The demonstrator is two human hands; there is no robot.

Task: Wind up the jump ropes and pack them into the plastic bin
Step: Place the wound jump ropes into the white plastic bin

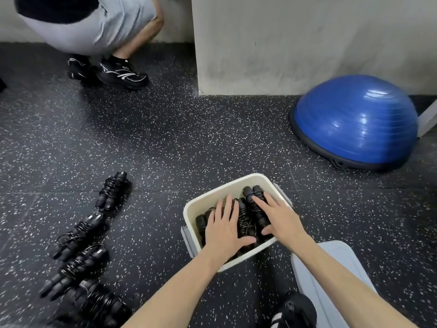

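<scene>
A cream plastic bin with grey side latches stands on the speckled floor in front of me. Several wound black jump ropes lie packed inside it. My left hand lies flat with spread fingers on the ropes at the bin's left side. My right hand lies flat on the ropes at the right side, fingers pointing to the far left. Several more wound black jump ropes lie in a row on the floor to my left, apart from the bin.
A grey bin lid lies on the floor at the right, near my black shoe. A blue half-ball trainer sits by the concrete wall. Another person squats at the far left, black shoes on the floor.
</scene>
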